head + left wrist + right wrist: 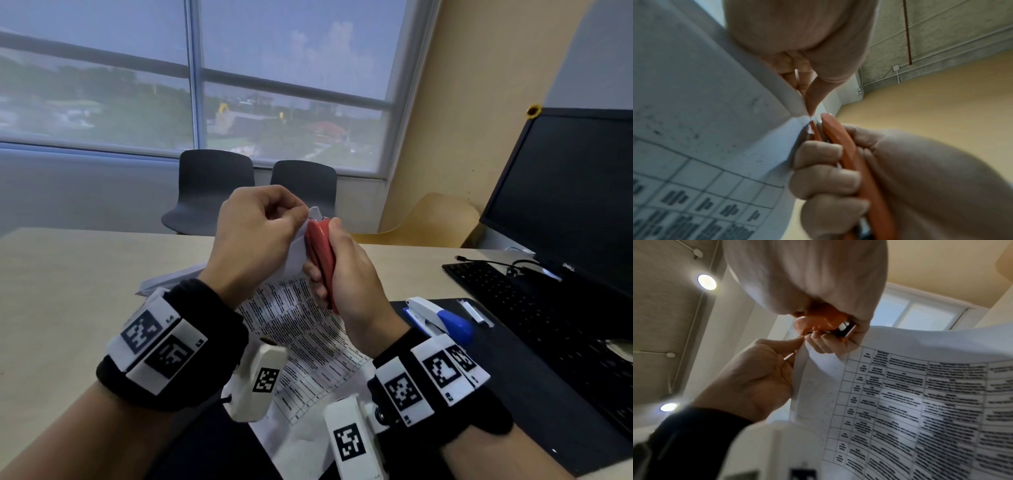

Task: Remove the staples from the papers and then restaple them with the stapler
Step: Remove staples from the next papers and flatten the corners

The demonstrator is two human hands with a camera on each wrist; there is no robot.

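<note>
A stack of printed papers (308, 342) with a table of text is lifted off the desk, its top corner raised in front of me. My left hand (260, 226) pinches that corner between thumb and fingers. My right hand (342, 270) grips a red staple remover (320, 257), squeezed, with its jaws at the paper corner beside the left fingertips. In the left wrist view the red staple remover (855, 162) meets the papers (715, 113) at the corner. The right wrist view shows the papers (910, 402) hanging down and the staple remover (822, 321) under my palm. The staple itself is hidden.
A white and blue stapler (438, 318) lies on a black desk mat (513, 394) to the right. A keyboard (548, 308) and a dark monitor (575, 192) stand at the right. More papers (171, 277) lie on the beige desk (85, 291). Two dark chairs (212, 185) sit behind.
</note>
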